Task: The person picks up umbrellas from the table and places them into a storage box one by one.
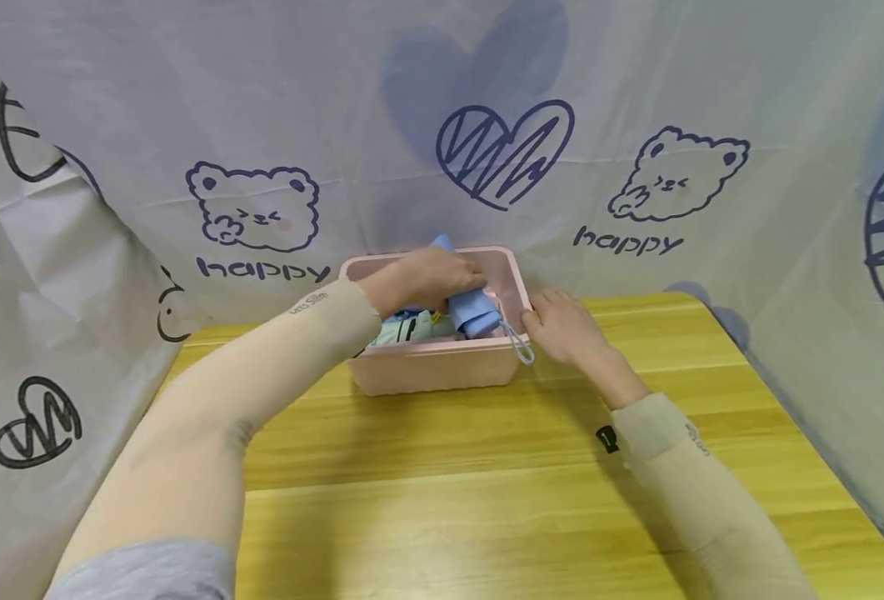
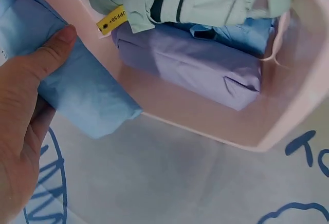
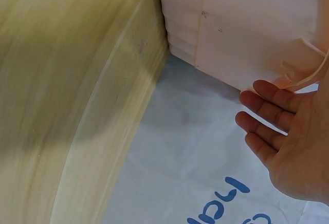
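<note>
My left hand (image 1: 430, 279) grips a folded light blue umbrella (image 1: 475, 314) over the pink bin (image 1: 442, 368). Its wrist loop (image 1: 522, 348) hangs over the front rim. In the left wrist view, the thumb presses on the blue umbrella (image 2: 85, 93), which is slanted at one end of the bin. A mint green umbrella (image 2: 205, 3) with black stripes and a purple umbrella (image 2: 185, 62) lie inside, with another blue bundle (image 2: 247, 34) partly hidden between them. My right hand (image 1: 565, 329) rests against the bin's right rim, its fingers (image 3: 267, 106) loosely extended; the thumb is hidden in the right wrist view.
The bin stands at the back of a wooden table (image 1: 442, 517), close to a white cloth backdrop (image 1: 382, 200) printed with bears and hearts. A yellow tag (image 2: 111, 21) hangs from the mint umbrella. A small black object (image 1: 606, 438) shows beside my right wrist.
</note>
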The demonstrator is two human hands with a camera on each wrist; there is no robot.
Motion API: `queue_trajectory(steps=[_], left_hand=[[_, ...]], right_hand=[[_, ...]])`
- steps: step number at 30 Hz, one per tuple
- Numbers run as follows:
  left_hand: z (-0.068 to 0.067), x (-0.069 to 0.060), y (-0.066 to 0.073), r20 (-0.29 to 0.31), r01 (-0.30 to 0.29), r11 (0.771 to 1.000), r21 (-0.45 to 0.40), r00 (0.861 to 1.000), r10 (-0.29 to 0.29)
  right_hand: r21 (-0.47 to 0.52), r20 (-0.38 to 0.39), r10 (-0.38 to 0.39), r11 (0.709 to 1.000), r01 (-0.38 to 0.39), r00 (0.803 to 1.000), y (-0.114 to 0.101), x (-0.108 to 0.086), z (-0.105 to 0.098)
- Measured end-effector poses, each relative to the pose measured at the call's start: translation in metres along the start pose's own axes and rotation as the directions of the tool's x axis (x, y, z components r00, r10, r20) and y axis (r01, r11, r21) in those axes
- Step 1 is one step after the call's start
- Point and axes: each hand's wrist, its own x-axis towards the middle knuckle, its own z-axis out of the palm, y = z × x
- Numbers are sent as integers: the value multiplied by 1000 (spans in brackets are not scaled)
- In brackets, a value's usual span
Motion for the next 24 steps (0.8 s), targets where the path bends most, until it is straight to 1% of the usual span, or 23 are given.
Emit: queue_trajectory(steps=[3, 6, 8, 11, 16, 20, 24], left_hand=[[1, 12, 1, 36, -18, 1000, 0, 999, 18], [4, 22, 0, 64, -44, 999, 5, 997, 43], [7, 29, 1, 75, -73, 997, 8, 995, 73], [14, 40, 1, 80, -136, 991, 21, 988, 133], [25, 56, 1, 104, -203, 977, 59, 975, 196], [30, 64, 5, 113, -225, 974, 31, 969, 220], [29, 73, 12, 134, -226, 974, 16, 966, 222]], right_hand=[[7, 1, 5, 1000, -5, 1000, 0, 0, -1], [8, 1, 1, 1000, -1, 1000, -1, 1, -2], [6, 0, 4, 1000, -4, 1000, 0, 1, -1], [6, -6, 13, 1000, -13, 1000, 1, 0, 0], [6, -16, -4, 1000, 4, 1000, 0, 0, 2], [11, -18, -18, 1000, 18, 1000, -1, 1, 2], [5, -23, -9, 1000, 9, 1000, 2, 1, 2]])
